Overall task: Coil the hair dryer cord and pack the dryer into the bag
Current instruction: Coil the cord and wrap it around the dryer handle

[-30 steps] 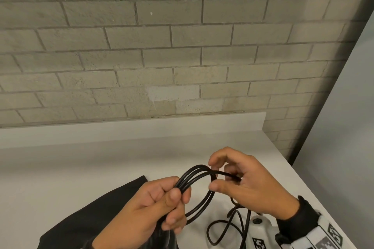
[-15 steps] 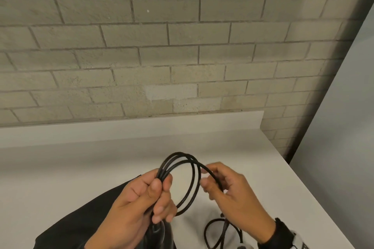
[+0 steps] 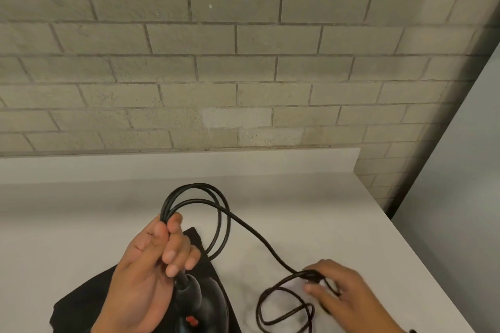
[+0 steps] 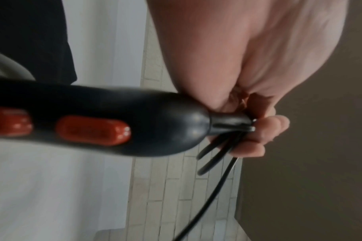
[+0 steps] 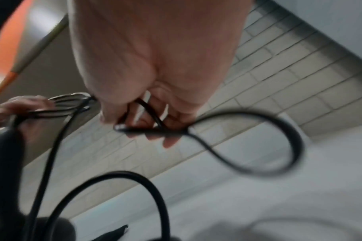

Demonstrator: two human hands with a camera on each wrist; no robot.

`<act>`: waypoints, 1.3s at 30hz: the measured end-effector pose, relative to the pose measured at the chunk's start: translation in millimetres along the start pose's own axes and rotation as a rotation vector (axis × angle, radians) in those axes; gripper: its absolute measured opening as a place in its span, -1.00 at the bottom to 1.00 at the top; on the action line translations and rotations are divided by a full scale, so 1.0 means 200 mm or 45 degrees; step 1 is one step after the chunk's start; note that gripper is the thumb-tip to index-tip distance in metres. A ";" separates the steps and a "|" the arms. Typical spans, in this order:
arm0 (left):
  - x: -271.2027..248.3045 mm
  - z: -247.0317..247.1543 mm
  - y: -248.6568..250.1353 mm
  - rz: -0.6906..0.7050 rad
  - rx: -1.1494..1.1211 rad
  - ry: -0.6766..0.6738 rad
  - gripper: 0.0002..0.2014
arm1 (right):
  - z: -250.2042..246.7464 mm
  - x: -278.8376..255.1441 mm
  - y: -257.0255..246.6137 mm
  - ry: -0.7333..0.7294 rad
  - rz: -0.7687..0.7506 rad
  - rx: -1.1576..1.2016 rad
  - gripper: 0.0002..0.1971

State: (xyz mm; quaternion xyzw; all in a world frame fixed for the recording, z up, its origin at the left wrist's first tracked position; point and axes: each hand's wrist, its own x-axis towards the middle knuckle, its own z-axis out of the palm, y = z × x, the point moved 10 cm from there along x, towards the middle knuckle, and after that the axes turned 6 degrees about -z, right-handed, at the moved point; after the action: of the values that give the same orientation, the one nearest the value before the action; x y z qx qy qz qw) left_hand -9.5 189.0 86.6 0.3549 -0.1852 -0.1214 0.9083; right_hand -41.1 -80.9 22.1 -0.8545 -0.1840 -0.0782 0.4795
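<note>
My left hand (image 3: 162,249) grips a few loops of the black cord (image 3: 224,213) together with its strain relief, above the black hair dryer (image 3: 200,303). The dryer's handle with red switches (image 4: 93,130) points down from that hand (image 4: 258,130). From the loops the cord (image 5: 52,154) runs right and down to my right hand (image 3: 322,286), which pinches it (image 5: 147,127) low over the counter. More slack cord (image 3: 284,308) lies looped below that hand. A black bag (image 3: 81,303) lies flat under the dryer and my left hand.
The white counter (image 3: 351,224) ends in a right edge close to my right hand. A low backsplash and a grey brick wall (image 3: 243,76) stand behind. A grey panel (image 3: 460,197) rises to the right.
My right hand left the coil and dropped down and right along the cord to the slack on the counter. My left hand kept the loops and stayed near the bag.
</note>
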 end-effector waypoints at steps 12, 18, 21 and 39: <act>0.04 -0.01 0.03 -0.010 0.303 0.484 -0.75 | -0.18 0.03 -0.20 0.041 -0.343 0.734 -0.60; 0.04 0.00 0.04 0.004 0.326 0.491 -0.72 | -0.23 0.02 -0.16 0.049 -0.159 0.489 -0.68; 0.05 0.03 0.01 -0.022 0.330 0.461 -0.71 | -0.22 0.02 -0.14 0.124 -0.098 0.156 -0.73; 0.02 -0.02 0.05 -0.007 0.300 0.504 -0.75 | -0.17 0.04 0.15 0.657 0.372 1.358 -0.81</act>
State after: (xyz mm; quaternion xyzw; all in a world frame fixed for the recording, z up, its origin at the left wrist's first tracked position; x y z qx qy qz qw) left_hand -2.7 197.6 92.0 0.4757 -0.0153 -0.0294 0.8790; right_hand -20.6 -122.0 17.8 -0.4666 0.0434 -0.1132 0.8761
